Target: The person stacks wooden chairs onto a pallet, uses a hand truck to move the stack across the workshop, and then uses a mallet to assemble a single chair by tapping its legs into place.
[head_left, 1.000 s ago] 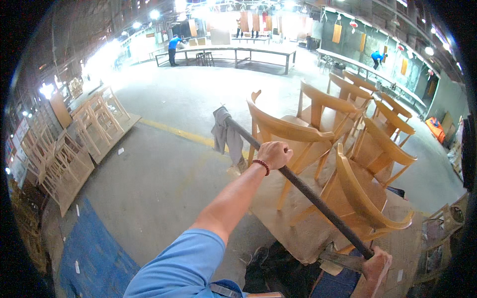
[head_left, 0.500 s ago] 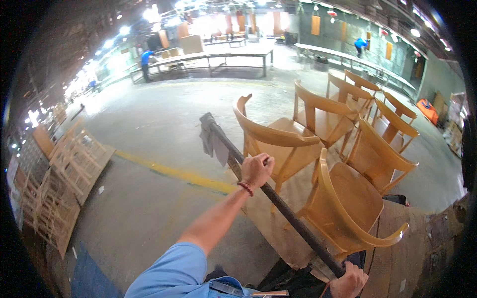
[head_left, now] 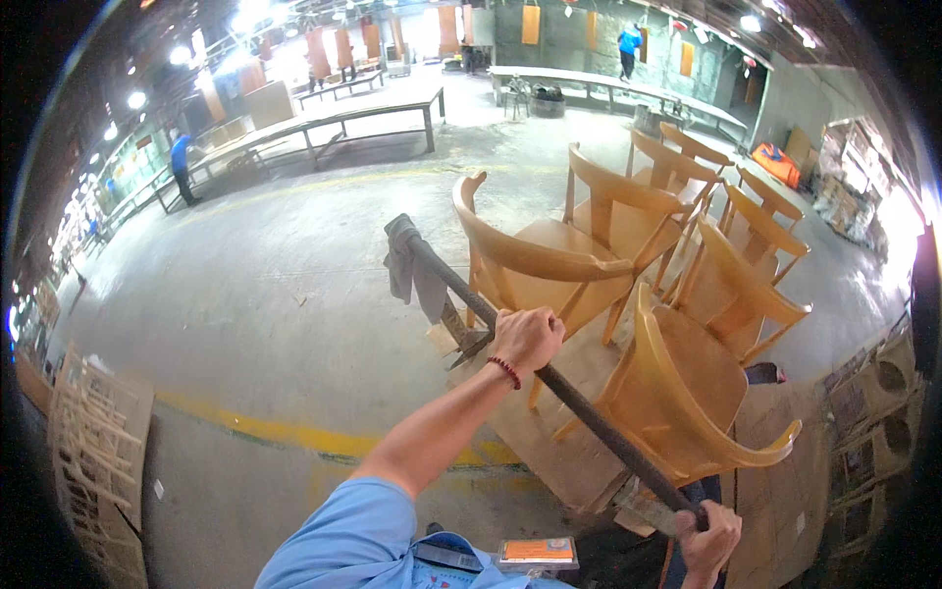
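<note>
My left hand [head_left: 527, 341] is wrapped round a long dark handle bar [head_left: 606, 432], near its middle. A red bead bracelet sits on that wrist. My right hand [head_left: 708, 542] grips the bar's near end at the lower right. Over the far end hangs a grey cloth [head_left: 400, 273]. Just past the bar, several light-brown wooden chairs stand close together on a flat brown board [head_left: 525, 427]. The nearest chair [head_left: 687, 393] faces away beside my right hand, and another curved-back chair [head_left: 545, 260] stands beyond my left hand.
A yellow line [head_left: 265, 428] crosses the grey floor. Pale wooden frames [head_left: 93, 442] are stacked at the left, with more wooden parts [head_left: 873, 422] at the right. Long tables [head_left: 324, 123] stand farther back, a person in blue [head_left: 180, 162] by one. An orange bundle [head_left: 775, 165] lies far right.
The tables, people and floor line have shifted left in the picture, as my view turned right. The bar and chairs keep nearly the same place before me. Both hands still hold the bar.
</note>
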### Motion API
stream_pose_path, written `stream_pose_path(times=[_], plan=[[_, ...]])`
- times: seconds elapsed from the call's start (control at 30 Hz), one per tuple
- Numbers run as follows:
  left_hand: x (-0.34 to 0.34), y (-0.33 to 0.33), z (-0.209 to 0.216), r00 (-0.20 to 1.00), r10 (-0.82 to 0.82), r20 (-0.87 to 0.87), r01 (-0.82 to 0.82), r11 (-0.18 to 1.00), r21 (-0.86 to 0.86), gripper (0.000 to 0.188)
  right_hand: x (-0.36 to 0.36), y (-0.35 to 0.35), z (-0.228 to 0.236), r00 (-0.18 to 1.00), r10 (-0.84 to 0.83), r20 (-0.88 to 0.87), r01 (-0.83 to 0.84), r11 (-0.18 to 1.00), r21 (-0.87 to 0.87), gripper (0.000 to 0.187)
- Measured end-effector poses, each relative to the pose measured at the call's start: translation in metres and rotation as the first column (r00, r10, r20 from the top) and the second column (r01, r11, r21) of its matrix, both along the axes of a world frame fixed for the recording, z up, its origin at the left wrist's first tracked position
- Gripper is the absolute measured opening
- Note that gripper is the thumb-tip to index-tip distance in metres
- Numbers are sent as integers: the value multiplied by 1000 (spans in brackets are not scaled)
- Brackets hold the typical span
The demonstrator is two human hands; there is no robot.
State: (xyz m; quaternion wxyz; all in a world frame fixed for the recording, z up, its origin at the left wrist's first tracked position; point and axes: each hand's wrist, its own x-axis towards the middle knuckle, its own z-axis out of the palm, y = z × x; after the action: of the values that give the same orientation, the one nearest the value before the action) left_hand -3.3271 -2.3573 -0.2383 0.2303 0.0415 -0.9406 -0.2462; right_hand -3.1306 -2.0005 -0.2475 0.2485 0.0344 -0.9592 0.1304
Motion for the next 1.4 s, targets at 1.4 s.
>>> stream_pose_path(times=[1.4], plan=[[-593,-288,-124,696,-586,-415,691,704,163,8,-430,-432,-108,594,-740,-316,737,658,-155,6]])
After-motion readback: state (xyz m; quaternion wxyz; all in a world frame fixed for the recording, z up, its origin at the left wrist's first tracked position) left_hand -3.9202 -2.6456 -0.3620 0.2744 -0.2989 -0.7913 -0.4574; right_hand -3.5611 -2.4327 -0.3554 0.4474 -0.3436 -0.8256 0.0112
